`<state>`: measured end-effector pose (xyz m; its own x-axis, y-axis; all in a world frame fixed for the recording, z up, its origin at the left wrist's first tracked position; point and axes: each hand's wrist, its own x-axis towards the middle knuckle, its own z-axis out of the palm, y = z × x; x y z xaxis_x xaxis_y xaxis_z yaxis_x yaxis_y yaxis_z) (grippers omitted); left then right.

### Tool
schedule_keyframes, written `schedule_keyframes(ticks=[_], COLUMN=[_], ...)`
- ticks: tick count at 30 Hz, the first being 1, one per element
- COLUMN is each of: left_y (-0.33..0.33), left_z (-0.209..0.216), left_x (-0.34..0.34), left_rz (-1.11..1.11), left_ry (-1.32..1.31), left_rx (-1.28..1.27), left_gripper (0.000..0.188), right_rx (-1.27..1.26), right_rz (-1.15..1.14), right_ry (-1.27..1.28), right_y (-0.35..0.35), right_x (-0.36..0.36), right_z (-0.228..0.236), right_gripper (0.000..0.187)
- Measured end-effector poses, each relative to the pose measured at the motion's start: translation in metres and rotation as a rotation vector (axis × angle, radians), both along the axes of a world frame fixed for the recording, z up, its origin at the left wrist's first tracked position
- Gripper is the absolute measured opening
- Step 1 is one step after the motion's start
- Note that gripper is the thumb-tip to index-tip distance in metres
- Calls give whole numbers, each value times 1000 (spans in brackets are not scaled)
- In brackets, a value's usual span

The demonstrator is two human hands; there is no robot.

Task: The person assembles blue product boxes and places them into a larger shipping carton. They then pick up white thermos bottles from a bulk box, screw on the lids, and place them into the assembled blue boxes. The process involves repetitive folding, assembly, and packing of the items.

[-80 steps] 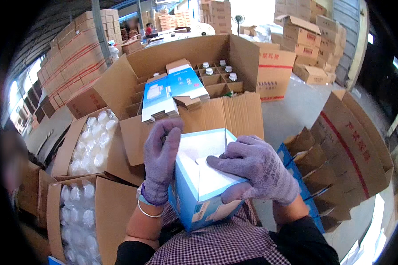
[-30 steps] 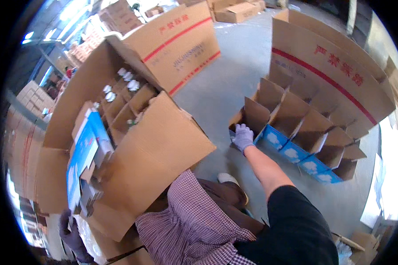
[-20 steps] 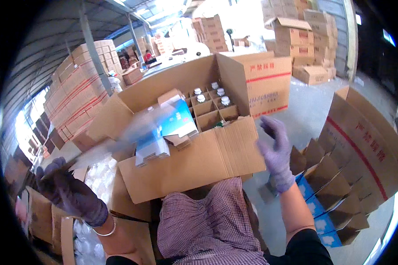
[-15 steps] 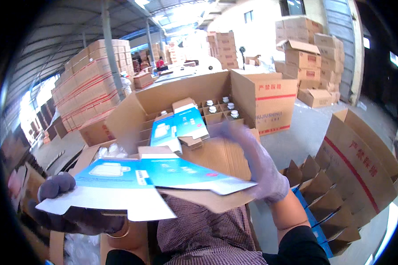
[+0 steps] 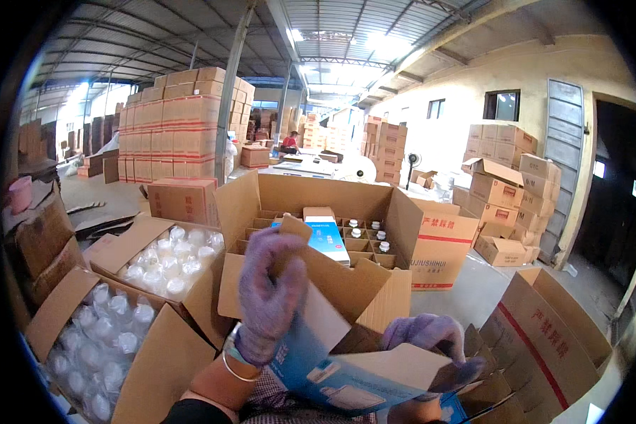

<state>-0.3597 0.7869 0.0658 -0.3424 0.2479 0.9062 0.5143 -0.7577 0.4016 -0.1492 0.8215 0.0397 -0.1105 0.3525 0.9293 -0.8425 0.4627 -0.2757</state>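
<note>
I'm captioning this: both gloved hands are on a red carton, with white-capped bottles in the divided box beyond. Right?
Not red: the head view shows a blue-and-white carton. The gloved left hand and right hand are on it, with white-capped bottles in the divided box beyond.

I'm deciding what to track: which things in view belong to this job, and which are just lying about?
Likely the job's:
blue carton, between left hand and right hand
blue cardboard on divided box
white-capped bottles in its compartments

Likely just lying about:
stacked cartons
standing fan
pink bucket
</note>
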Motion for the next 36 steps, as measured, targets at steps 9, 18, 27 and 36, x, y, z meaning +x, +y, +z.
schedule_keyframes(ticks=[9,18,27,36], left_y=[9,50,94,53], left_z=[-31,-32,-99,-93], left_x=[-13,-23,-28,-25], left_rz=[-736,3,-127,-421], left_ry=[337,699,-112,-226], left_rx=[-410,-935,-372,-606], left_gripper=[67,36,26,23], right_rx=[-449,113,436,388], right_rz=[24,-727,-898,-420], right_ry=[306,-586,-1182,-965], right_y=[95,56,70,55], right_x=[11,-22,-14,9], right_z=[-49,-73,-39,-4], right_gripper=[52,87,68,53])
